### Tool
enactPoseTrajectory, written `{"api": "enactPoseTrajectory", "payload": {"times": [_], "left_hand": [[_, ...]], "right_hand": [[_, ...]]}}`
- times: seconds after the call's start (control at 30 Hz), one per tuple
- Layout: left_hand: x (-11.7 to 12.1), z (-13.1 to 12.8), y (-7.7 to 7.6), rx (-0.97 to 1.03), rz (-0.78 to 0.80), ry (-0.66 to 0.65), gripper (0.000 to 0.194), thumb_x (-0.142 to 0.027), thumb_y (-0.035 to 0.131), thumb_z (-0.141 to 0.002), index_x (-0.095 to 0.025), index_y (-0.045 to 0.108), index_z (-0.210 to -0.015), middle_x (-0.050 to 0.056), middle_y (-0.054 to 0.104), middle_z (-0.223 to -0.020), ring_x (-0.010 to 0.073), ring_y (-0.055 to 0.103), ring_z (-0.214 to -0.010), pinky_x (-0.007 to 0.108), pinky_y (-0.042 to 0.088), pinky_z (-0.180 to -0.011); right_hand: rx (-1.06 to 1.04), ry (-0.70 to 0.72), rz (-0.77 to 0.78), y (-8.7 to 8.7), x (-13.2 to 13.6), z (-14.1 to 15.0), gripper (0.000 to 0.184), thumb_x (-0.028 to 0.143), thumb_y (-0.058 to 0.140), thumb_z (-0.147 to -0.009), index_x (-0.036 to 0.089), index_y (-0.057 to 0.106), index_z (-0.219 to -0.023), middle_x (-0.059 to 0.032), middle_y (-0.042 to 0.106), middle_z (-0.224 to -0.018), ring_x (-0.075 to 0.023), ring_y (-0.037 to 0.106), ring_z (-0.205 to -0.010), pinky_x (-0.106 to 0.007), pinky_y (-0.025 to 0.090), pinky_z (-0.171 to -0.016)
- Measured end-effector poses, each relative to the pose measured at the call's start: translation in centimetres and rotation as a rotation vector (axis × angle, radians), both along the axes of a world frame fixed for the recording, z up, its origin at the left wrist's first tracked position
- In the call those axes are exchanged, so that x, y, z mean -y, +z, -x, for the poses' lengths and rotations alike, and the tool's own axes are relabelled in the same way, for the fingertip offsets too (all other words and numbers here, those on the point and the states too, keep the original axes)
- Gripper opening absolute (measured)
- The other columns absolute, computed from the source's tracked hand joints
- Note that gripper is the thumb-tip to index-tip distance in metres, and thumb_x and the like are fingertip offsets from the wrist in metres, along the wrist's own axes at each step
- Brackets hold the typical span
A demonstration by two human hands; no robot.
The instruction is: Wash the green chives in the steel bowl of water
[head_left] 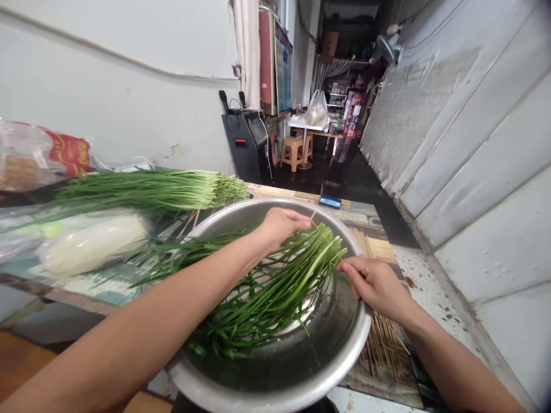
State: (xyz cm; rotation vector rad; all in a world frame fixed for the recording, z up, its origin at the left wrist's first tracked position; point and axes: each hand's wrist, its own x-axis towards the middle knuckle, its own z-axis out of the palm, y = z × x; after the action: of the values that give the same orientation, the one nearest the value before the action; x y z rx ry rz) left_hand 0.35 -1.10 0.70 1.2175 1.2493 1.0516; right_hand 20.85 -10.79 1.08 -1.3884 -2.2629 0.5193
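Observation:
A big steel basin [301, 373] stands in front of me with a loose pile of green chives [275, 287] lying across it. My left hand [282, 225] reaches over the basin, its fingers curled onto the cut ends of the chives at the far rim. My right hand [376, 285] is at the basin's right rim, fingers pinched on a few chive ends and what looks like a thin stick. Bamboo skewers [383, 338] lie on the table under my right wrist.
A large bundle of chives [146, 189] lies at the back left, beside plastic bags [86, 241] of food. A grey wall runs along the right. A black machine [249, 143], stools and a small table stand down the corridor beyond.

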Motion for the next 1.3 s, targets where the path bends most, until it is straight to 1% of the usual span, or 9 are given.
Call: {"api": "enactPoseTrajectory", "payload": {"times": [0.17,0.27,0.4,0.6,0.77,0.97,1.03,1.13,1.3], "left_hand": [[1.0,-0.2,1.0,-0.054,-0.017,-0.135,0.011,-0.012,0.074,-0.06,-0.015,0.074,-0.07,0.007,0.072,-0.084,0.014,0.063,-0.074,0.031,0.047,-0.083],[0.2,0.9,1.3,-0.088,0.028,-0.278,0.016,-0.016,0.072,-0.063,-0.017,0.075,-0.078,0.007,0.072,-0.09,0.0151,0.063,-0.075,0.032,0.049,-0.079],[-1.3,3.2,1.3,-0.279,-0.061,-0.311,0.028,-0.01,0.063,-0.064,-0.02,0.074,-0.088,0.005,0.072,-0.092,0.017,0.064,-0.088,0.029,0.046,-0.084],[-1.2,4.7,0.9,-0.33,0.033,-0.704,0.052,-0.01,0.07,-0.052,-0.031,0.07,-0.099,0.002,0.071,-0.099,0.0176,0.064,-0.087,0.027,0.046,-0.077],[-1.6,4.9,1.3,-0.435,-0.117,-0.62,0.009,-0.027,0.07,-0.062,-0.021,0.073,-0.066,0.004,0.072,-0.083,0.0186,0.063,-0.078,0.025,0.044,-0.071],[-2.1,4.8,3.8,-0.867,-0.494,-0.107,0.023,-0.029,0.053,-0.08,-0.018,0.073,-0.079,0.006,0.07,-0.084,0.0209,0.06,-0.087,0.028,0.04,-0.081],[-2.3,4.7,3.9,-1.025,-0.437,-0.157,0.019,-0.032,0.059,-0.076,-0.019,0.073,-0.079,0.007,0.069,-0.083,0.0228,0.059,-0.089,0.029,0.039,-0.083],[-2.7,5.0,2.5,-1.189,-0.186,-0.345,0.015,-0.031,0.069,-0.067,-0.016,0.072,-0.067,0.01,0.068,-0.075,0.0245,0.061,-0.083,0.029,0.041,-0.081],[-3.9,6.4,-1.4,-1.262,-0.161,-0.171,0.015,-0.024,0.066,-0.069,-0.015,0.073,-0.079,0.015,0.069,-0.088,0.0265,0.062,-0.088,0.031,0.043,-0.081]], "right_hand": [[-0.018,-0.042,-0.016,0.0,0.1,0.1,0.033,0.032,0.036,-0.093,0.019,0.064,-0.082,0.0051,0.055,-0.044,-0.0115,0.054,-0.048,-0.024,0.04,-0.058],[-0.005,-0.05,-0.025,-0.2,0.1,0.0,0.032,0.032,0.036,-0.092,0.018,0.063,-0.082,0.0044,0.056,-0.046,-0.0117,0.054,-0.048,-0.024,0.04,-0.057],[0.02,-0.047,-0.039,-0.4,-0.1,-0.3,0.032,0.031,0.036,-0.092,0.019,0.063,-0.081,0.0039,0.056,-0.048,-0.0118,0.054,-0.048,-0.024,0.04,-0.057],[0.023,-0.032,-0.029,-0.4,-0.2,-0.4,0.032,0.032,0.035,-0.092,0.02,0.062,-0.083,0.0042,0.056,-0.047,-0.0121,0.054,-0.047,-0.024,0.041,-0.056],[0.028,-0.034,-0.03,-0.3,-0.2,-0.4,0.032,0.034,0.035,-0.093,0.02,0.062,-0.084,0.0045,0.056,-0.046,-0.0125,0.055,-0.048,-0.024,0.041,-0.057],[0.021,-0.026,-0.007,-0.7,-0.3,-0.7,0.033,0.037,0.035,-0.093,0.02,0.062,-0.085,0.0055,0.054,-0.045,-0.0115,0.053,-0.046,-0.024,0.04,-0.055],[0.022,-0.025,-0.003,-0.7,-0.4,-0.7,0.032,0.036,0.036,-0.093,0.02,0.062,-0.085,0.0055,0.055,-0.046,-0.0116,0.053,-0.047,-0.024,0.04,-0.056],[0.024,-0.025,-0.002,-0.7,-0.3,-0.7,0.032,0.035,0.036,-0.093,0.02,0.062,-0.084,0.0056,0.055,-0.046,-0.0114,0.053,-0.047,-0.024,0.04,-0.056],[0.031,-0.019,-0.007,-0.6,-0.3,-0.6,0.031,0.036,0.037,-0.093,0.02,0.062,-0.082,0.0057,0.055,-0.046,-0.0113,0.053,-0.047,-0.024,0.039,-0.055]]}}
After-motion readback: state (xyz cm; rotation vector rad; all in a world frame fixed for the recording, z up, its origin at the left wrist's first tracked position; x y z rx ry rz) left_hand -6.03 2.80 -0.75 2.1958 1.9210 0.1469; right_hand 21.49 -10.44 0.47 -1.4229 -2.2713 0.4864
